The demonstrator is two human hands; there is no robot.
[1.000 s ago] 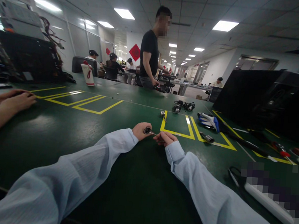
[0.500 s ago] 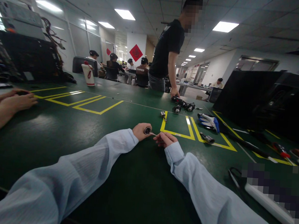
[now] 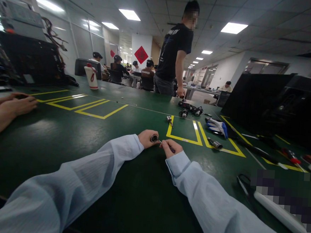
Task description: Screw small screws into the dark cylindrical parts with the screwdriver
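My left hand (image 3: 146, 138) is closed around a round metal part (image 3: 154, 138), whose hollow, dark end faces me. Just right of it, my right hand (image 3: 170, 147) pinches a thin screwdriver (image 3: 172, 150). Its dark handle shows at the fingers, and its slim shaft points left to the metal part. I cannot tell whether the tip is inside the part or only touching it. Both hands are raised slightly over the green tabletop (image 3: 149, 201).
Beyond my hands lie a small metal piece (image 3: 169, 120), dark tools (image 3: 190, 108), a blue-white glove (image 3: 216, 127) and a metal cylinder (image 3: 215, 144). A red-handled screwdriver (image 3: 291, 156) lies right. A co-worker's hands (image 3: 17, 105) are left; a person (image 3: 173, 54) stands behind the table.
My right hand has turned and closed more, bringing the screwdriver handle into sight. The standing person has straightened up and drawn a hand back from the dark tools.
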